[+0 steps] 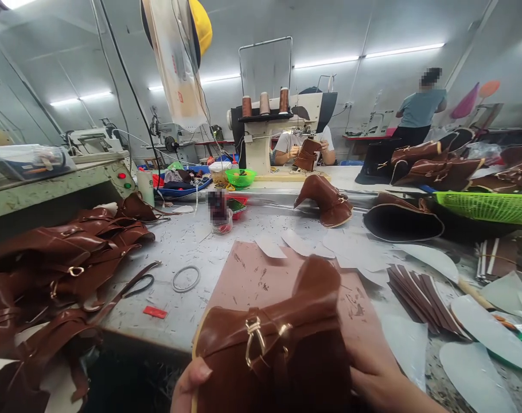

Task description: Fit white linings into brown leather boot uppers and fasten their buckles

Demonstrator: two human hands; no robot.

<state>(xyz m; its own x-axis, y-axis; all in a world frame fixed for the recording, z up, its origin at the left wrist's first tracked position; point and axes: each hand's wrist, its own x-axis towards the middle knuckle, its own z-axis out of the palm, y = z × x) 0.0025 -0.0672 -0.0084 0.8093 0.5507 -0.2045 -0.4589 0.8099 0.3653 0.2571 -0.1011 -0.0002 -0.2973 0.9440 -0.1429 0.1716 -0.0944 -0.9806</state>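
Note:
A brown leather boot upper (304, 321) with straps and gold-coloured buckles is held up close in front of me, over the near edge of the bench. My left hand (192, 384) grips its pale-edged left side, with the thumb on the leather and the other fingers mostly hidden. On the opposite side, my right hand (377, 373) is closed around the edge, its fingertips out of sight behind the leather. Beneath and beyond the upper lies a pinkish-brown sheet (244, 272) with dark marks.
Brown uppers (71, 246) are heaped at left. White curved pieces (480, 321) and brown strips (420, 295) lie at right. Farther back stand another upper (325, 201), a green basket (485, 206) and a sewing machine (261, 135), where a person holds a brown piece (306, 155).

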